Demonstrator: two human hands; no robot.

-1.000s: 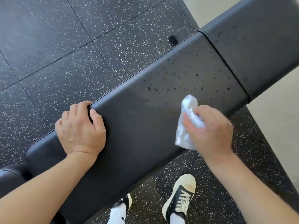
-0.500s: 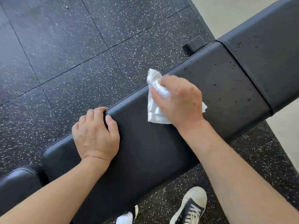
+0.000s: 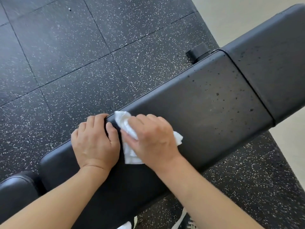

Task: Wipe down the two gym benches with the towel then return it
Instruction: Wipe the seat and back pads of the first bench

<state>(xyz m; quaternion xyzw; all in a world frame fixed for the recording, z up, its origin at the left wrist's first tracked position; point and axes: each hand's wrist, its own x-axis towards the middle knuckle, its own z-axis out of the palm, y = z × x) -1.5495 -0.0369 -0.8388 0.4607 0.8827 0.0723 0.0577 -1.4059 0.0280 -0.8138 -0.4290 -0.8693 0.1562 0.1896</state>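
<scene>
A black padded gym bench (image 3: 206,116) runs from lower left to upper right, its long pad dotted with dark droplets toward the right. My right hand (image 3: 153,139) grips a crumpled white towel (image 3: 127,129) and presses it on the pad near the far edge. My left hand (image 3: 95,141) rests on the pad right beside the towel, its fingers curled over the bench's far edge. A second pad section (image 3: 277,63) joins at the upper right across a seam, also speckled with droplets.
Black rubber floor tiles with white flecks (image 3: 82,55) lie beyond the bench. A black bracket (image 3: 198,52) juts out at the pad joint. Pale flooring (image 3: 239,17) shows at the upper right. Another black cushion (image 3: 16,192) sits at the lower left. My shoes (image 3: 186,222) are below the bench.
My right hand has swept the towel leftward along the pad, from the near right side to the far edge, ending beside my left hand. My left hand keeps its hold on the far edge.
</scene>
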